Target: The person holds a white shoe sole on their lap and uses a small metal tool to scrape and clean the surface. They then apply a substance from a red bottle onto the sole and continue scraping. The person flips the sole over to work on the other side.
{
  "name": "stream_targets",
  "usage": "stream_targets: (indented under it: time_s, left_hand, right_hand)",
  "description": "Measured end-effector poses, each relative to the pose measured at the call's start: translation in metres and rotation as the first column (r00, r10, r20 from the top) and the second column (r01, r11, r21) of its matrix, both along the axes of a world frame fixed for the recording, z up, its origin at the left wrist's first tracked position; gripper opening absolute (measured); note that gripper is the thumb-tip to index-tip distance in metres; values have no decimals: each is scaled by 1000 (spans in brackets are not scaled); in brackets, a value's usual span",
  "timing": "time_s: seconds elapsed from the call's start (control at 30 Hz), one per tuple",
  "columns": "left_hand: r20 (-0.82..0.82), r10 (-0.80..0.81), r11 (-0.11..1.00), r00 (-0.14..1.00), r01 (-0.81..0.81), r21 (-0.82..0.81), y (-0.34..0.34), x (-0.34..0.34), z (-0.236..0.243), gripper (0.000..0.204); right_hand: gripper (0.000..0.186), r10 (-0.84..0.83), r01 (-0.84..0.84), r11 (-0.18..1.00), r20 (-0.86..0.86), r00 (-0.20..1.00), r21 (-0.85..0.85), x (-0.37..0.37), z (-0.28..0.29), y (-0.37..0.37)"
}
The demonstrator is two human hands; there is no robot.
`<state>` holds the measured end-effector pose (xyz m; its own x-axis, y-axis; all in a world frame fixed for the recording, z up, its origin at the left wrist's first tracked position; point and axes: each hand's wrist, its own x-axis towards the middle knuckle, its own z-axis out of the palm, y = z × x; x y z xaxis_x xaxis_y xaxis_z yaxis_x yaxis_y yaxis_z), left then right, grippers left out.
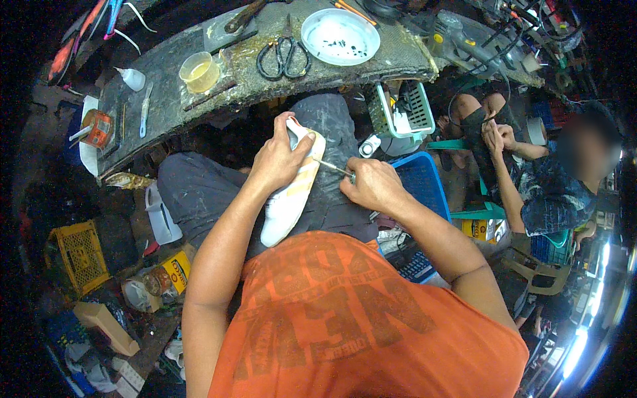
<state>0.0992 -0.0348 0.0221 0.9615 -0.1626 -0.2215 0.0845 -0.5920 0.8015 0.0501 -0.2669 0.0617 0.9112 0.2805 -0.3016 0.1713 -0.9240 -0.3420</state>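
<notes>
A white sneaker (285,212) with cream stripes lies tilted along my dark-trousered lap, toe toward my body. My left hand (282,159) grips its heel end, thumb over the upper near the collar. My right hand (375,182) is closed on a thin metal tool (335,167), like an awl or screwdriver, whose tip touches the shoe's side beside the stripes. The tool's handle is mostly hidden in my fist.
Ahead, a worn bench (245,73) bears scissors (285,63), a white bowl (340,33), a yellowish cup (199,71) and glue containers (99,129). Baskets (418,186) sit beside my right leg. Another person (551,202) sits at right; crates (79,259) are at left.
</notes>
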Motion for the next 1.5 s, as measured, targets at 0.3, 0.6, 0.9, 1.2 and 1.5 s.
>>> stream_targets:
  time_s: [0.3, 0.6, 0.9, 1.2, 1.5]
  left_hand:
    - [2, -9, 1000, 1000, 9, 13, -2, 0, 0, 71]
    - [5, -11, 999, 1000, 11, 32, -4, -1, 4, 70]
    - [21, -15, 999, 1000, 14, 39, -5, -2, 3, 71]
    - [-19, 15, 1000, 1000, -15, 2, -3, 0, 4, 69]
    - [-35, 17, 1000, 999, -16, 9, -4, 0, 9, 69]
  right_hand:
    - [32, 33, -33, 999, 22, 999, 4, 0, 1, -1]
    - [33, 75, -75, 997, 18, 997, -22, 2, 5, -5]
    - [34, 45, -46, 998, -15, 999, -46, 1, 6, -5]
    - [33, 19, -19, 1000, -1, 1000, 13, 1, 9, -12]
    - [34, -18, 18, 999, -5, 1000, 44, -1, 0, -1]
